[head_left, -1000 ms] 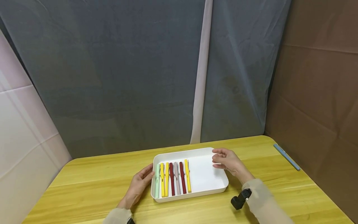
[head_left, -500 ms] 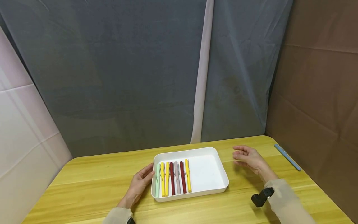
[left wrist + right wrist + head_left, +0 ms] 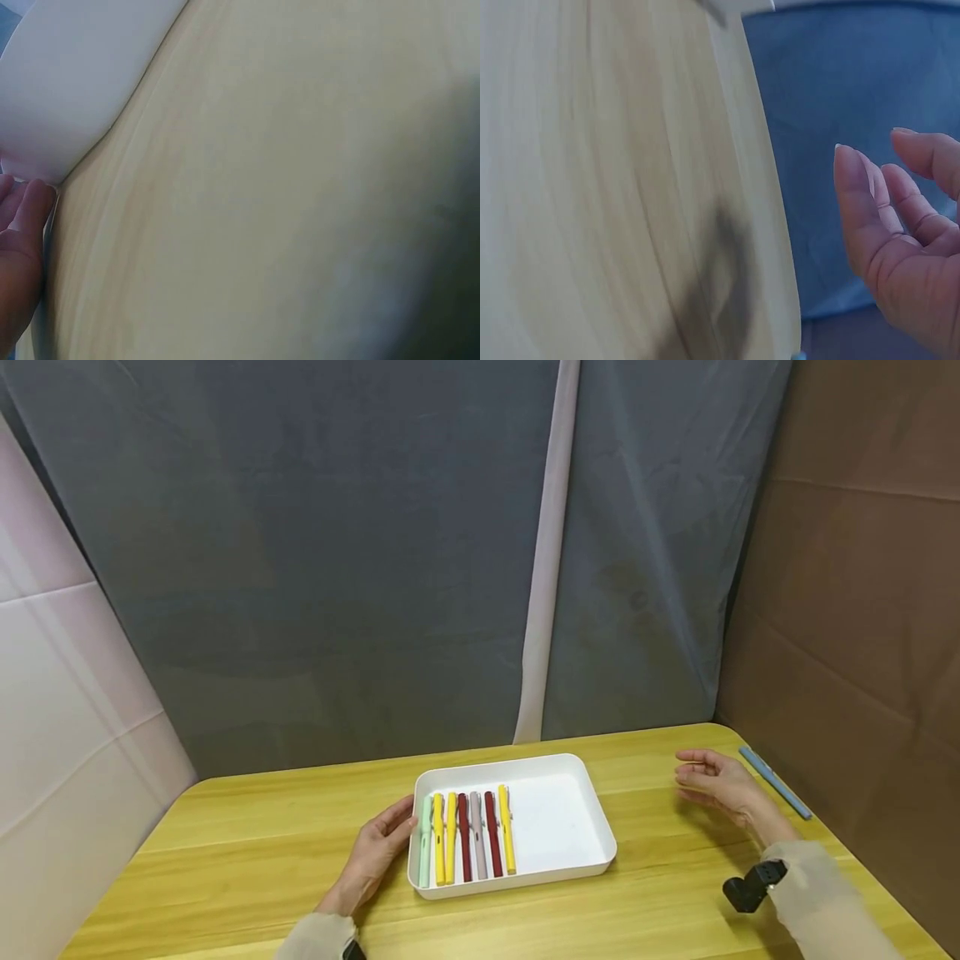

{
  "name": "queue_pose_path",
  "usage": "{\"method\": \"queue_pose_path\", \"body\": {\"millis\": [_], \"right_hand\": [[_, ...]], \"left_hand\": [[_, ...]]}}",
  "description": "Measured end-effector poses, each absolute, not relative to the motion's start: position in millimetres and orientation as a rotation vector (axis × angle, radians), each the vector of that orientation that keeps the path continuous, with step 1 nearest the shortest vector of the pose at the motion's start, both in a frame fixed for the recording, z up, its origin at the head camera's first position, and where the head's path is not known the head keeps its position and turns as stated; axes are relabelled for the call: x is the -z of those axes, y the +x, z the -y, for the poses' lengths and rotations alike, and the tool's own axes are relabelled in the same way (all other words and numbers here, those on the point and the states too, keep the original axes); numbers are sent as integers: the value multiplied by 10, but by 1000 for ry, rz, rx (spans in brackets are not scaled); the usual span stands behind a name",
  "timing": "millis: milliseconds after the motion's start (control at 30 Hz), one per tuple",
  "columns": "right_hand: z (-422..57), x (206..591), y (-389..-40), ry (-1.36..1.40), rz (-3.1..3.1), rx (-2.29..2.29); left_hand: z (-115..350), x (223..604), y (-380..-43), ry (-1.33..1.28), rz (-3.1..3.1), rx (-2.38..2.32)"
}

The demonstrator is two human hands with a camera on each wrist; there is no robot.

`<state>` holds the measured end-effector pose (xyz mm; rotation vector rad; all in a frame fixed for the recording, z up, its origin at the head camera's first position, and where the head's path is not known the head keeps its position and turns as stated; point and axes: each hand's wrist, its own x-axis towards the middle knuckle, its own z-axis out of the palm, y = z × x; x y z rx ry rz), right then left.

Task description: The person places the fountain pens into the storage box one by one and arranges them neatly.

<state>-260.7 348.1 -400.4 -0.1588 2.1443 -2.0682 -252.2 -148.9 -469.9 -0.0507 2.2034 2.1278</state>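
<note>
A white tray [image 3: 564, 827] stands on the table, with a row of pens in its left part. From the left they are a mint green pen [image 3: 425, 843], two yellow, a dark red [image 3: 464, 839], a pale grey [image 3: 477, 837], another dark red and a yellow pen [image 3: 507, 831]. My left hand [image 3: 371, 853] rests against the tray's left side, thumb at the rim; the left wrist view shows its fingertips touching the outer wall [image 3: 82, 75]. Over the table right of the tray hovers my right hand [image 3: 722, 789], fingers loosely bent around nothing. A blue pen [image 3: 776, 783] lies just beyond it.
The wooden table [image 3: 262, 835] meets a grey cloth backdrop [image 3: 360, 568] behind. A brown cloth wall [image 3: 862, 610] rises at the right, close to the blue pen, and a pale cloth [image 3: 75, 693] at the left.
My right hand has moved away from the tray's right side, rightward across the table towards the blue pen. The left hand and the pens in the tray have stayed put.
</note>
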Motion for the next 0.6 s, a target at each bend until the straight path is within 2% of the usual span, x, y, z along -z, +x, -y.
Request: {"method": "queue_pose_path", "body": {"millis": [300, 600], "right_hand": [[-3956, 4024, -2541, -101, -2203, 2074], [-4284, 3924, -2478, 54, -2424, 1896]], "left_hand": [[1467, 4704, -2522, -83, -2208, -2113], [1463, 4674, -2510, -83, -2217, -2105]]}}
